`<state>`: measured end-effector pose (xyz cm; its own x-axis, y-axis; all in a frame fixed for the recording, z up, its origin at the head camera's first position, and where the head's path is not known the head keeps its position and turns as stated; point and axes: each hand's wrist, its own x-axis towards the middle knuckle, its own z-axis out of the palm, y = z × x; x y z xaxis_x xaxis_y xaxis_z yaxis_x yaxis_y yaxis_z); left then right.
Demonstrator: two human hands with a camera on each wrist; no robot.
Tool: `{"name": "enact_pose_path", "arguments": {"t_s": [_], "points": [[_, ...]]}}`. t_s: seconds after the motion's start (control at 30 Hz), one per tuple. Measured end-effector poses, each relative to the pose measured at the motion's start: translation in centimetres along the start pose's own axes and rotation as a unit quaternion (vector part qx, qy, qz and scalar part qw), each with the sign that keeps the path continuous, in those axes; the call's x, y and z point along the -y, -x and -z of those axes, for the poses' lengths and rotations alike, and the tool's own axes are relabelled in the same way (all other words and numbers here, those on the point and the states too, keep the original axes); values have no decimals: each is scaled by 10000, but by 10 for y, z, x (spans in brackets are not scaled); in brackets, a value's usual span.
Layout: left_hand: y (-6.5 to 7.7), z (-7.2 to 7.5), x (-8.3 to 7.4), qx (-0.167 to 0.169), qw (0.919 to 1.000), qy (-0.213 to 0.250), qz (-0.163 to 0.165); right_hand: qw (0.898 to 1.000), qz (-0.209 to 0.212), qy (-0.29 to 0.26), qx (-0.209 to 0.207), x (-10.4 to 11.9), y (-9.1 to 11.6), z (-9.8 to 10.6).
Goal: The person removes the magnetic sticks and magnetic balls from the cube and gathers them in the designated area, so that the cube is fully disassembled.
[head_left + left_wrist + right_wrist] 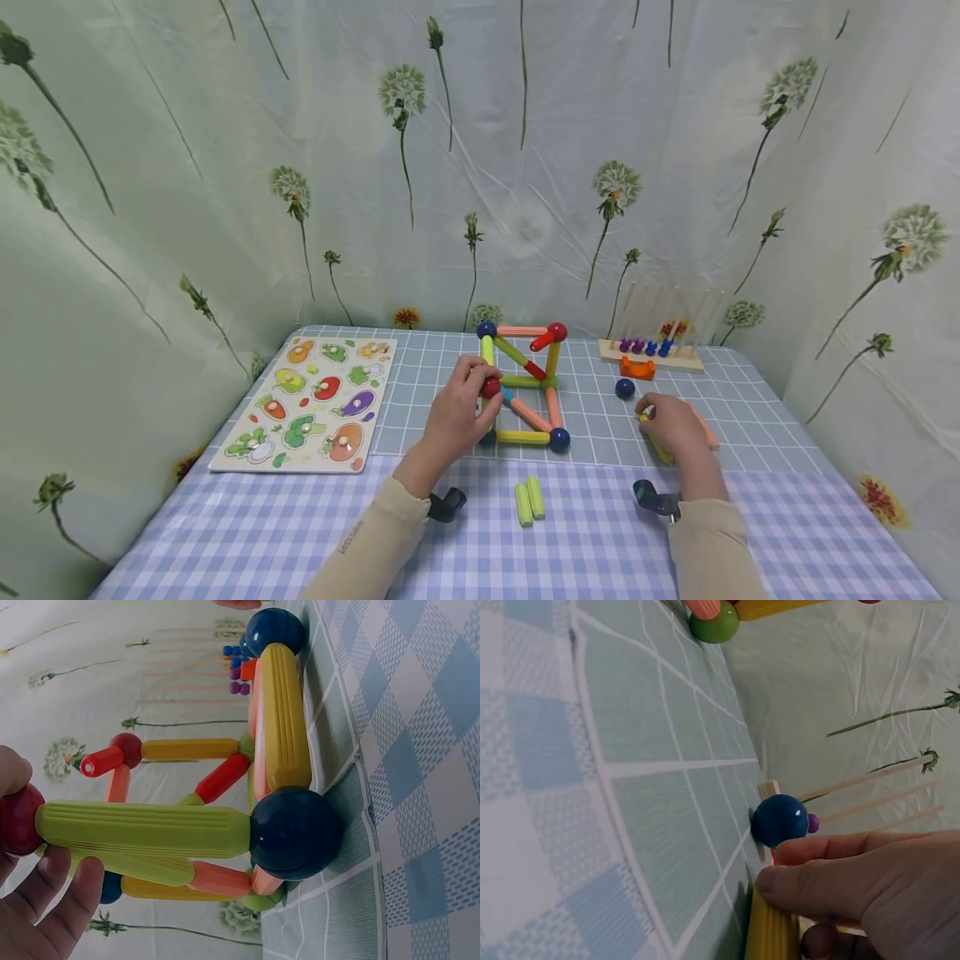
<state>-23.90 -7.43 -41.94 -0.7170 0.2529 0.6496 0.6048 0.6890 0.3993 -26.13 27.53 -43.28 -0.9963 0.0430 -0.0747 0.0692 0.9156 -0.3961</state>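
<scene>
A: Start far L, what's there?
B: 1 veg puzzle board [311, 463], flat on the surface [412, 417].
A: Next?
B: L hand [459, 408], fingers + thumb gripping 1 red ball [491, 387], the upper front-L corner of the ball-and-stick frame [522, 382].
A: Ball count in frame?
B: 7 across views: 3 blue, 2 red incl. the gripped one, 2 green. 1 green ball [264, 900] is hidden in the head view but shows in the L wrist view.
A: Sticks in it?
B: Can't give a firm no., they overlap. Green, yellow, coral + red. 1 short red stick [542, 342] juts off the back-R red ball [557, 332], end free.
A: Then?
B: 2 loose green sticks [536, 497], side by side on the checked cloth [600, 542], on the nr side of the frame.
A: R of those?
B: 1 loose dk-blue ball [625, 388], 1 orange pc [637, 368] just behind, then 1 wooden peg rack [678, 360] w/ purple + blue beads [651, 348]; pegs too thin to count.
A: R hand [670, 423]?
B: Thumb + finger pinching 1 yellow stick [662, 451], well apart from the frame; can't tell if it touches the surface.
A: Last?
B: 1 coral stick [707, 429], partly hidden by that hand.
</scene>
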Motion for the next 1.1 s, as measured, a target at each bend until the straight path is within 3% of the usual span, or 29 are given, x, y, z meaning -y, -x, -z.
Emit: {"name": "enact_pose_path", "arguments": {"t_s": [0.3,0.8,1.1], "points": [[0,1,0,-25,10000,-22,-40,9984,203,-26,-525,7,-2,-4],[-1,2,0,-38,9998,-34,-194,9843,579,-968,-1355,76,0,-14],[1,1,0,-25,9999,-46,-99,9679,1188,-687,-2106,115,-7,-11]]}}
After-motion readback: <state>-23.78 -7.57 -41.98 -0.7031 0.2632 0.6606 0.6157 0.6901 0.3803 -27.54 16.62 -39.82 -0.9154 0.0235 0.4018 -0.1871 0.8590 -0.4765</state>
